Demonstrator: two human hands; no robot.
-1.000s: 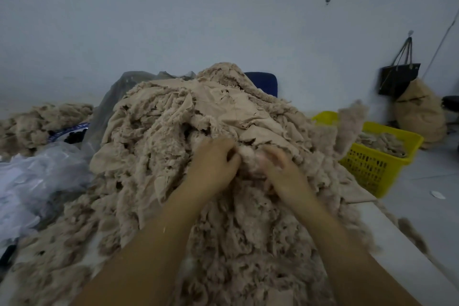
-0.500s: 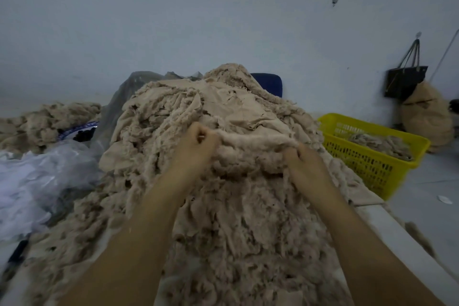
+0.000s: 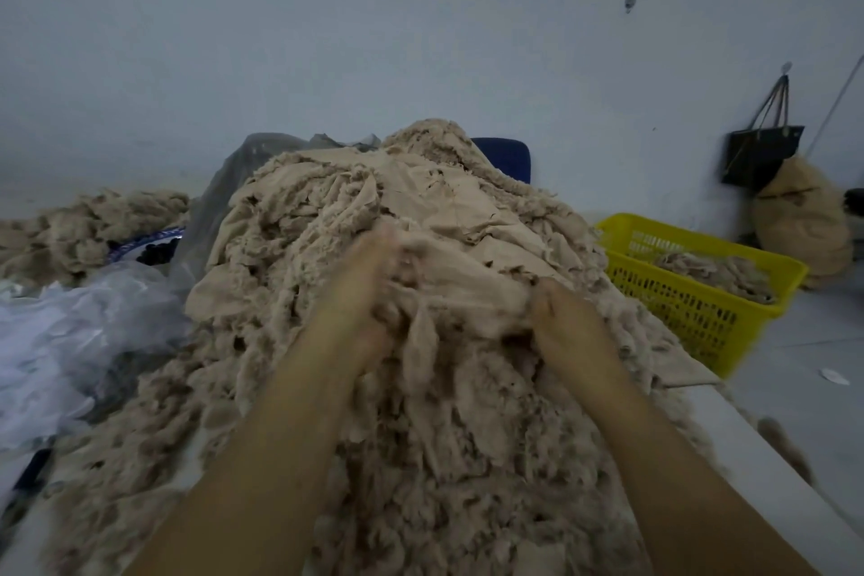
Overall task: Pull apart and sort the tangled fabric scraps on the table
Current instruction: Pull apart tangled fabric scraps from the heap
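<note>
- heaped over the table point(image 3: 757, 449) from 6 to 12 o'clock: the fabric scraps point(image 3: 355, 201), a beige tangle rising straight ahead of both hands.
- gripping one stretched scrap point(image 3: 472, 299) by its two ends: left hand point(image 3: 369, 281) at about 11 o'clock, seemingly curled into the cloth, though too blurred for the fingers to be made out; right hand point(image 3: 568, 325) at about 1 o'clock, fingers closed round the other end.
- long axis of that scrap running roughly 10 to 4 o'clock, with the left end higher up the heap and the right end lower and nearer.
- probably next: pulling the two ends farther apart along that line to free the scrap, then dropping it toward the yellow basket point(image 3: 692, 243) at 2 o'clock, closer to the right hand.
- against half a second ago: much the same places for both hands, but no longer an even taut roll between them, with a fold now sagging toward 6 o'clock.
- against a second ago: clearly wider apart.
</note>
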